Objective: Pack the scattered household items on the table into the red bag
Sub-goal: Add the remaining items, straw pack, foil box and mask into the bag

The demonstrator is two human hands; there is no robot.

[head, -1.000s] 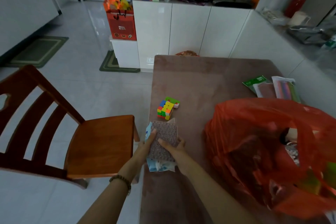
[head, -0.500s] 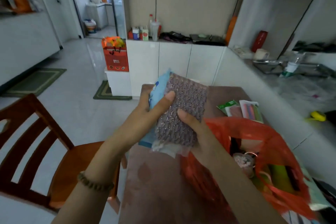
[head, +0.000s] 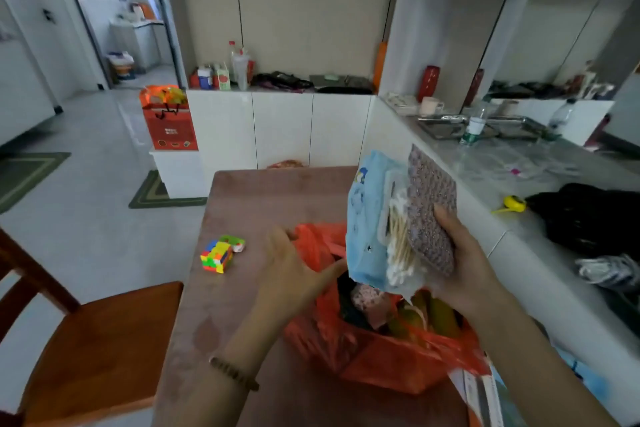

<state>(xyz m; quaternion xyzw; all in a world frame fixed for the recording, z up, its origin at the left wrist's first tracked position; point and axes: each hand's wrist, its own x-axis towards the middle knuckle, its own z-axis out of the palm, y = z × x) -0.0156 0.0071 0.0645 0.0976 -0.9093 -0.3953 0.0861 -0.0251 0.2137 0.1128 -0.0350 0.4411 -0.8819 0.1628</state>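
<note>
Right above the red bag (head: 381, 357), grips with the right hand (head: 464, 267) a blue pack (head: 363, 229), a cotton swab pack (head: 398, 246) and a sparkly pad (head: 431, 215), bunched upright. Just left of them, holds the left hand (head: 294, 270) spread open by the bag's rim. Farther left, on the table (head: 270, 198), a colorful cube (head: 218, 255).

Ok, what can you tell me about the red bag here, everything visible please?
The red bag is thin, crinkled, slightly see-through plastic, slumped on the brown table towards its right side. Its mouth faces up and gapes open, showing dark, pink and yellow-green items already inside. The left hand rests open against the left rim, as if to spread it. The right hand holds a stack of packets just above the opening.
</note>
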